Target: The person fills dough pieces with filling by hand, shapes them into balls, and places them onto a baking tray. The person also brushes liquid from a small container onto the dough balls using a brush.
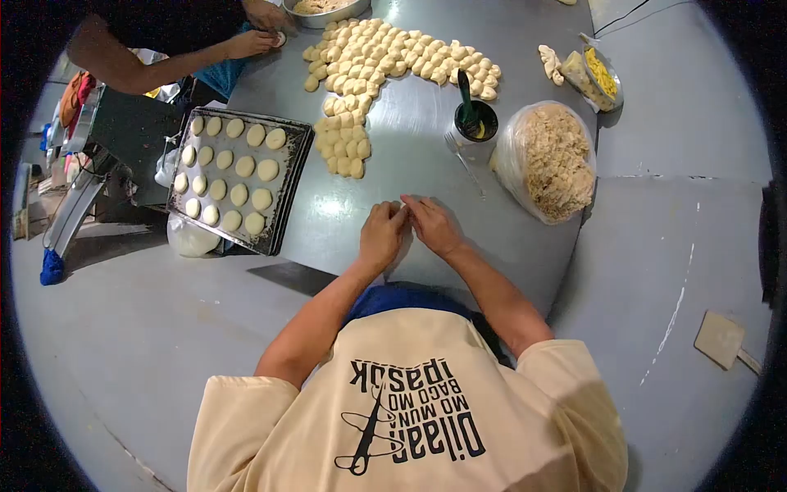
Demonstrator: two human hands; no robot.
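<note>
My left hand (382,235) and my right hand (433,226) meet at the fingertips just above the near part of the metal table (328,215). Fingers are bent and pressed together on both, and whatever lies between them is hidden. Ahead and to the left of them, many small dough balls (361,70) spread across the table in a curved band. A fork (466,166) lies beyond my right hand, beside a dark cup (475,123) with a green-handled tool in it. Right of that sits a clear plastic bag of crumbly filling (557,160).
A baking tray (283,193) with rows of flattened dough rounds overhangs the table's left edge. At the far left, a co-worker's hands (258,41) work near a metal bowl (328,15). A container of yellow filling (601,74) stands at the right edge. A dustpan (721,339) is on the floor.
</note>
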